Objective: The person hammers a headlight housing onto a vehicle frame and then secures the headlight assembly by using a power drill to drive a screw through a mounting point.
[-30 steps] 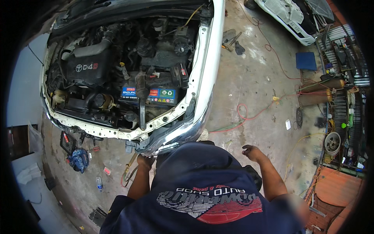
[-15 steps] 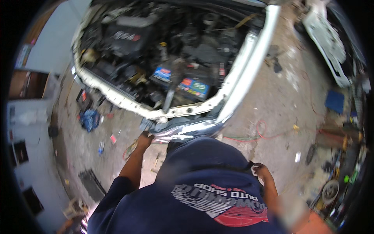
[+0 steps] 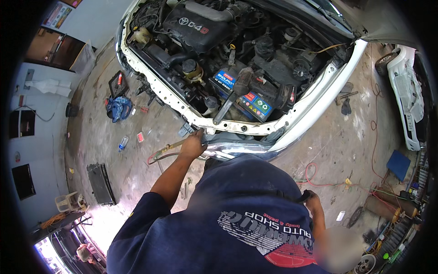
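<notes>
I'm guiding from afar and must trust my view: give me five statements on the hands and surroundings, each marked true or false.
1. The bare left hand is at the white car's front corner. True.
2. The black rectangular battery with blue labels sits in the car's front end. True.
3. The bare right hand rests on the battery. False: it is beside the dark-blue shirt, away from the battery.
4. A clear plastic bottle is left of the left hand. True.
5. A flat blue square panel is left of the bottle. False: it is far right.
</notes>
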Demonstrator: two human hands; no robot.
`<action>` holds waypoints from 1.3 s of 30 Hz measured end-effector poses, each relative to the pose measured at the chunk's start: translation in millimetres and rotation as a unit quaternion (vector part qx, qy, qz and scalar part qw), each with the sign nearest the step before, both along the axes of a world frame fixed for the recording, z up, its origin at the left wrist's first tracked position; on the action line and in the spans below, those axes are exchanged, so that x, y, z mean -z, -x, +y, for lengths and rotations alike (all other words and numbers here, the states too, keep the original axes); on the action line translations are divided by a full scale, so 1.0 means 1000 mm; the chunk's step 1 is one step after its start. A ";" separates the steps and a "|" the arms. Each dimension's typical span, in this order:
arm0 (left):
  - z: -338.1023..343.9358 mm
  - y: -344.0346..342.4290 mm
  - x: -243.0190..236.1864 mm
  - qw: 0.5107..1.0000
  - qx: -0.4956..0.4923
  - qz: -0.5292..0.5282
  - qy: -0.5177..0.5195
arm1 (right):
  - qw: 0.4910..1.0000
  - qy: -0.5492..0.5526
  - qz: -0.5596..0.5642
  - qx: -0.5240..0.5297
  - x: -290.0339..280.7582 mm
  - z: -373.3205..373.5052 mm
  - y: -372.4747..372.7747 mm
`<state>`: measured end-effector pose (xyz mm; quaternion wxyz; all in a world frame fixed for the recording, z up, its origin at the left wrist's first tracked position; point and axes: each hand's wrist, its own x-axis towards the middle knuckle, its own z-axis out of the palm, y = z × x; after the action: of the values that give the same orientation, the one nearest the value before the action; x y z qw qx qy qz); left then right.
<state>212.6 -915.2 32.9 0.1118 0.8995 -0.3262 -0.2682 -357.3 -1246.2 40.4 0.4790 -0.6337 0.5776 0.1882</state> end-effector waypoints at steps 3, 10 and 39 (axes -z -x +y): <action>-0.004 -0.014 -0.003 0.998 0.029 0.019 -0.044 | 1.000 -0.014 -0.010 0.009 0.004 -0.005 -0.004; -0.009 -0.021 -0.011 0.992 0.088 -0.018 -0.084 | 0.998 -0.041 -0.006 0.045 0.025 0.005 -0.001; -0.056 -0.049 -0.052 0.959 0.206 -0.105 -0.167 | 0.975 -0.085 -0.022 0.205 0.061 0.055 0.073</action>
<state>261.9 -971.7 84.4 -0.1323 0.8417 -0.4651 -0.2404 -429.9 -1190.9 -20.8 0.5718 -0.4629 0.6665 0.1207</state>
